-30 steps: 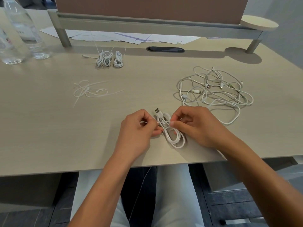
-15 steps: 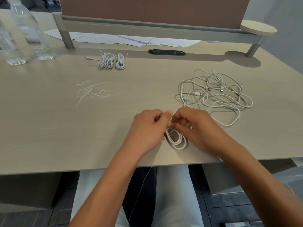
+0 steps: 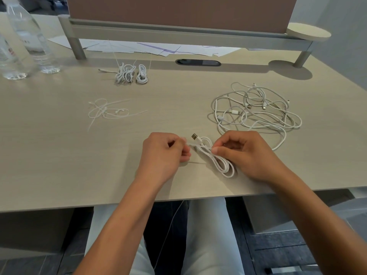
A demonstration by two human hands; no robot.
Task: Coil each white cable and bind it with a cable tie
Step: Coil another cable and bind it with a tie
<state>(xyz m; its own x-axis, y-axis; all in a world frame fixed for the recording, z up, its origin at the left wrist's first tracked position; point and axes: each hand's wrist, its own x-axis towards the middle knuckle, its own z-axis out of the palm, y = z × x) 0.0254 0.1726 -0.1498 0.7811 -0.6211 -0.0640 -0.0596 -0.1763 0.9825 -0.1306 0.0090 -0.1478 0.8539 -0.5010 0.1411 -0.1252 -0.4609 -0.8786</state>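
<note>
Hands are drawing apart now: left hand point(image 3: 164, 153) is pinching the cable tie point(image 3: 189, 143), right hand point(image 3: 245, 153) is pinching the coiled cable point(image 3: 220, 162), USB plug point(image 3: 195, 136) uncovered again.

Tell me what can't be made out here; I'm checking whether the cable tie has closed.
Head view only:
- Cable tie: thin and pale, its end hidden inside the left hand; whether it is locked cannot be told.
- Coiled cable: its middle is covered by the right hand fingers.
- Tangled cables: too overlapped to count.
- Water bottles: cut off by the top and left edges.
</note>
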